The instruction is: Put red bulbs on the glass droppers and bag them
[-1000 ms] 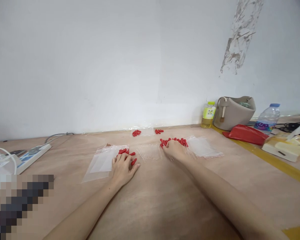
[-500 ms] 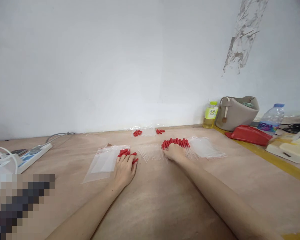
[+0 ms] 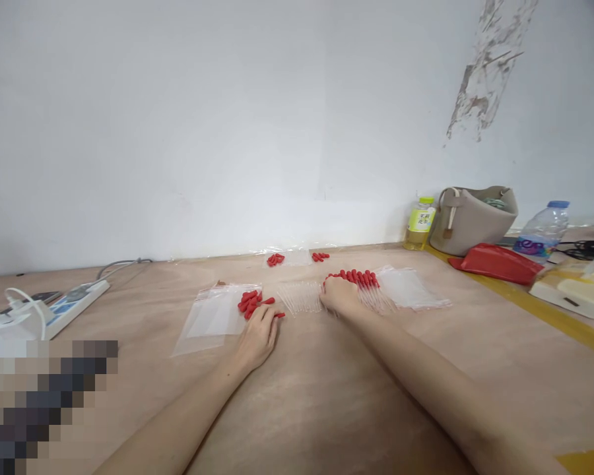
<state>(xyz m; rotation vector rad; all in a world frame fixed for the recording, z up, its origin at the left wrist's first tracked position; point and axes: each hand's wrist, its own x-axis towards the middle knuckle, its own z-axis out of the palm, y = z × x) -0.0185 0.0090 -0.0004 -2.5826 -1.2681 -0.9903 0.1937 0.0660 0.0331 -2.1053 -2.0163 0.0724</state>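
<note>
Hands low on the worktop (image 3: pixel 297 402): left hand (image 3: pixel 259 336) at loose red bulbs (image 3: pixel 249 302), right hand (image 3: pixel 340 295) at red-topped tubes (image 3: pixel 369 280)

State. I see the left hand bent, its fingers over the near edge of the pile; I cannot tell whether it pinches a bulb. The right hand is curled over the left end of its row, with fingertips hidden; I cannot confirm a grip.

Handling. I judge the bulbs light, soft and non-slip: take hold around the rounded body and avoid squashing it. I judge the tubes light, stiff, slippery and possibly fragile: pinch lightly along the shaft without bending.

Count.
- Loose pile: one; overlapping bulbs prevent an exact figure.
- Bare clear tubes (image 3: pixel 299 300): one row between the hands, too fine to count.
- Red-topped row: one, partly hidden.
- Clear bag stacks: two, left bags (image 3: pixel 210 323) beside the pile, right bags (image 3: pixel 406 289) beside the red-topped row.
- Small red clusters (image 3: pixel 276 260): two, near the wall.
- Bottles (image 3: pixel 420 227): two.
- Grey handbag (image 3: pixel 468 227): one.
</note>
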